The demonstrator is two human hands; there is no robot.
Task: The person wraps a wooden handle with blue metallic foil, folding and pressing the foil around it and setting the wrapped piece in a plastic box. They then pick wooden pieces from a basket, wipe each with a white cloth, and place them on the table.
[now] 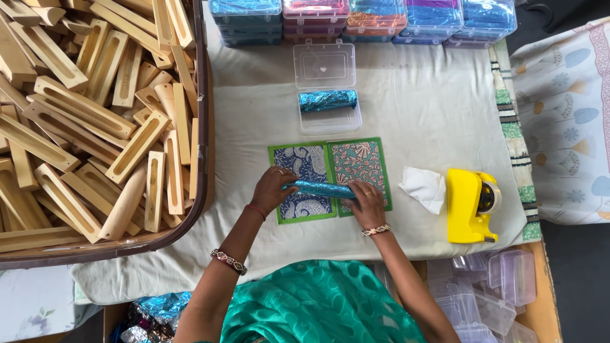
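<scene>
My left hand (pixel 272 188) and my right hand (pixel 365 203) each grip one end of a long piece wrapped in shiny blue foil (pixel 321 188). It lies across two green-edged patterned mats, a blue one (pixel 305 162) and a pink one (pixel 362 162), on the white cloth. Beyond the mats stands an open clear plastic box (pixel 330 121) with another blue foil-wrapped piece (pixel 328 100) in it, its lid (pixel 324 65) folded back.
A big tray (pixel 204 127) of several hollowed wooden blocks (pixel 82 114) fills the left. Stacked clear boxes with coloured foil (pixel 362 19) line the far edge. A yellow tape dispenser (pixel 470 204) and white tissue (pixel 424 187) lie at right. Empty clear boxes (pixel 489 298) sit lower right.
</scene>
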